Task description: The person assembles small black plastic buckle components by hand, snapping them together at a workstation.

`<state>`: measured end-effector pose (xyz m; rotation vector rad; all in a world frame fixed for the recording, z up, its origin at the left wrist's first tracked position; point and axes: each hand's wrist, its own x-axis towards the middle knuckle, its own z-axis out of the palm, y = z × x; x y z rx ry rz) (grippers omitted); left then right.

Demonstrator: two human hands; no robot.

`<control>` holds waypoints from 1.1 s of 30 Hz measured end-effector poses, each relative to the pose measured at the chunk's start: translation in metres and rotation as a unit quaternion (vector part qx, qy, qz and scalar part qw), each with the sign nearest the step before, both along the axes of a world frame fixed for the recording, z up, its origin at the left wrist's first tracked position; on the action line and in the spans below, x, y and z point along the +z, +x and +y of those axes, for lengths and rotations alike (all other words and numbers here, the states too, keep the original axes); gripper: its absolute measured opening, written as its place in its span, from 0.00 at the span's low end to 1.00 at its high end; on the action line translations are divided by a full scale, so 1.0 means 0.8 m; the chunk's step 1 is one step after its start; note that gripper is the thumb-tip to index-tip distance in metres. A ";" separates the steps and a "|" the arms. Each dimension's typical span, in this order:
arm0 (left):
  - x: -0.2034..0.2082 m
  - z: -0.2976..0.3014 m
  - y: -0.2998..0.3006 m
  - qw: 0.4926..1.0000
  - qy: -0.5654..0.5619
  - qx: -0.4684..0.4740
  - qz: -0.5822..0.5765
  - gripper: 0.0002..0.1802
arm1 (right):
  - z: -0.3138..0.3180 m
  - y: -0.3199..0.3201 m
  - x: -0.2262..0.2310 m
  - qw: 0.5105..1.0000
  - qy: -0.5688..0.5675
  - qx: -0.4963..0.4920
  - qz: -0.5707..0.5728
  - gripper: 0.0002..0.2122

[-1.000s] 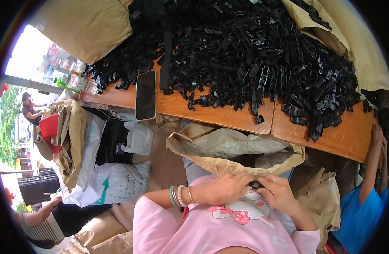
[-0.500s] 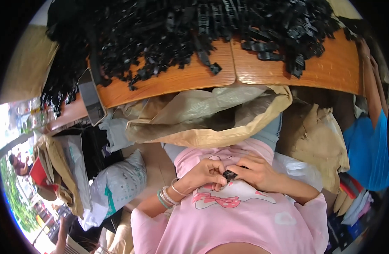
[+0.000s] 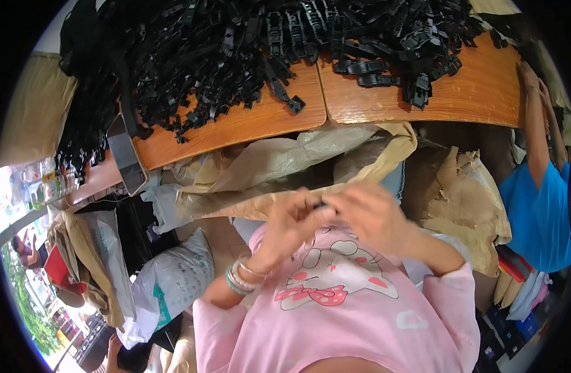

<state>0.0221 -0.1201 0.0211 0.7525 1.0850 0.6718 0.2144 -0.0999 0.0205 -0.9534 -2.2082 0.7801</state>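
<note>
My left hand [image 3: 296, 222] and my right hand [image 3: 374, 216] meet over the near rim of a brown paper sack [image 3: 260, 207]. Between their fingertips a small black piece [image 3: 321, 205] shows, mostly hidden and smeared by motion; its exact kind cannot be made out. Both hands have their fingers closed on it. The sack gapes wide, with a pale plastic lining, and stands between me and the wooden table [image 3: 422, 112]. On that table a big heap of black plastic buckle-like parts [image 3: 236, 68] is piled up, some of them linked in strips.
A phone-like slab [image 3: 126, 155] leans at the table's left edge. White woven sacks [image 3: 176, 267] stand on the left, a torn brown paper sack [image 3: 463, 202] on the right. Beyond it, a person in a blue top [image 3: 537, 217] reaches toward the table's right end.
Both hands have risen from my lap, away from my body, to the sack's near rim, carrying the small black piece. The view has shifted slightly.
</note>
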 end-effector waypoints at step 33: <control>-0.032 0.119 -0.040 0.750 0.428 0.131 0.487 0.10 | 0.238 0.009 0.016 0.887 0.369 -0.095 -0.262 0.19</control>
